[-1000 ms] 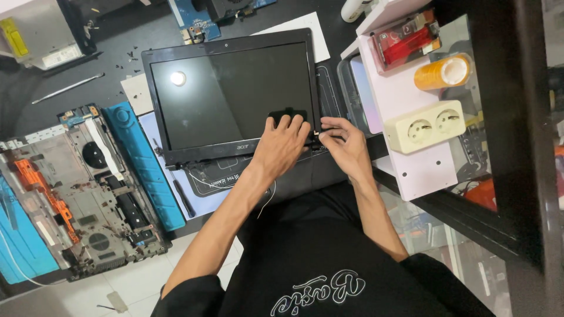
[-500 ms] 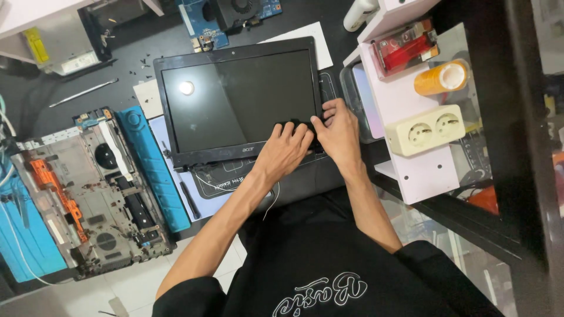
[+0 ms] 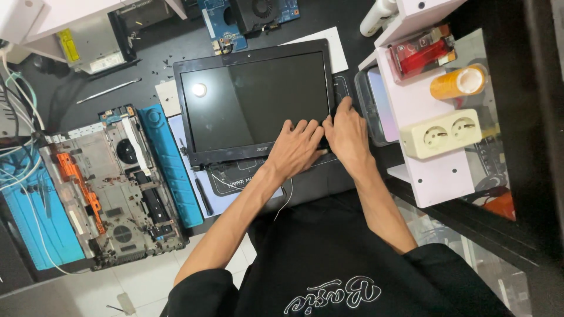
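Laptop base [image 3: 111, 188] lies opened, apart; screen panel [image 3: 255, 103] detached, bezel on. Left hand [image 3: 296, 149] and right hand [image 3: 348, 135] press flat, fingers spread, at bezel corner, gripping nothing.

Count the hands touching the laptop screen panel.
2. The left hand lies on the laptop screen panel at its lower right corner; the right hand presses its right edge, beside the left.
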